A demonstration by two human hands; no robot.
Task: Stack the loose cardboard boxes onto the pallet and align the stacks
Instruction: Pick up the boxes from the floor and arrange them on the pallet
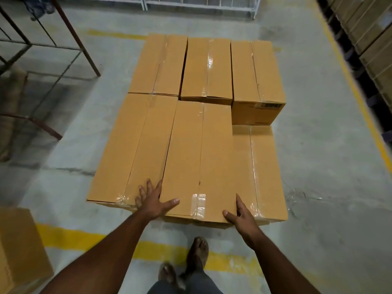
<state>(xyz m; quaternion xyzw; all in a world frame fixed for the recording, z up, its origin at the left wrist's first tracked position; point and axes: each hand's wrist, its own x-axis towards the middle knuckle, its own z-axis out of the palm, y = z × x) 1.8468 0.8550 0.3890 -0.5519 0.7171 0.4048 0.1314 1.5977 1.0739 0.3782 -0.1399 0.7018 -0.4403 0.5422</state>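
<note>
Several taped brown cardboard boxes lie in two rows on the floor ahead; the pallet under them is hidden. The near middle box (199, 158) sits on the top layer. My left hand (152, 200) lies flat with fingers spread at its near left corner, thumb on its top and fingers on the near left box (129, 149). My right hand (239, 213) holds its near right corner, thumb on top. The near right box (263, 166) is one layer lower. The far row has a far left box (159, 64), a far middle box (206, 68) and a far right box (257, 75).
A loose cardboard box (19, 247) stands at the near left on the floor. A metal rack frame (42, 60) is at the far left. Stacked cartons (371, 32) line the right wall behind a yellow floor line (360, 98). My feet (191, 264) stand on another yellow line.
</note>
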